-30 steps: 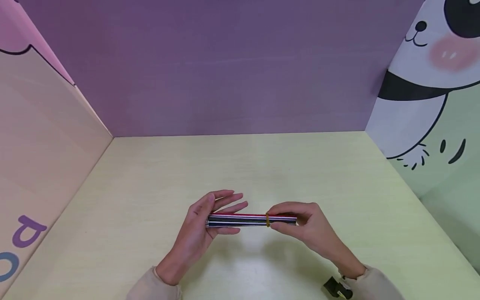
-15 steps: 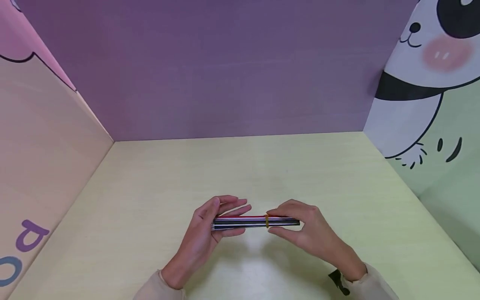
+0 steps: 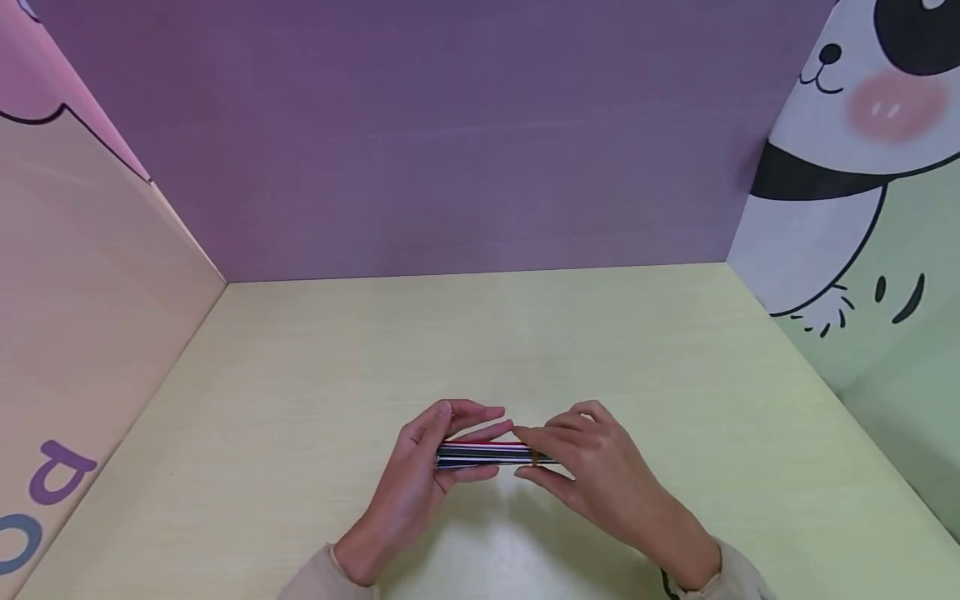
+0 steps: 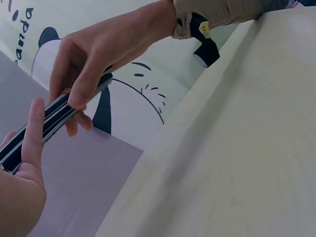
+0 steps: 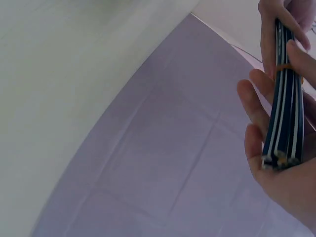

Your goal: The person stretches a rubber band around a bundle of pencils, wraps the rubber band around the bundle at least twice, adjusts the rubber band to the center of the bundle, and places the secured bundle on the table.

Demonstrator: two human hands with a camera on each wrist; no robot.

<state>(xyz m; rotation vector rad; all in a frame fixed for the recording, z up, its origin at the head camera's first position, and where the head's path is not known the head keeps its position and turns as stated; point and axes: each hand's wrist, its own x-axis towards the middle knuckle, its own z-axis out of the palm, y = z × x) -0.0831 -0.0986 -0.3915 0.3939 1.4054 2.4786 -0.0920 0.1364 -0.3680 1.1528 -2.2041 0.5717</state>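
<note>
A bundle of striped pencils (image 3: 483, 454), dark and white with a red line along the top, is held level above the table. Round it runs an orange-yellow rubber band (image 5: 285, 67). My left hand (image 3: 416, 454) holds the bundle's left end, with fingers on both sides of it. From the right, my right hand (image 3: 600, 467) grips the bundle around the band, index finger on the far side and thumb on the near side. The bundle's right end is hidden under this hand in the head view; several pencil ends show beside the palm in the right wrist view.
The pale table (image 3: 337, 350) lies below both hands. A purple panel (image 3: 480, 142) stands at the back, a pinkish panel (image 3: 97, 292) at the left and a panda-printed panel (image 3: 885, 250) at the right. A black device (image 4: 205, 52) sits at the right sleeve.
My left hand and the pencils have shifted right and slightly nearer. The rubber band sits further from the bundle's right end than before. My right hand now covers that end.
</note>
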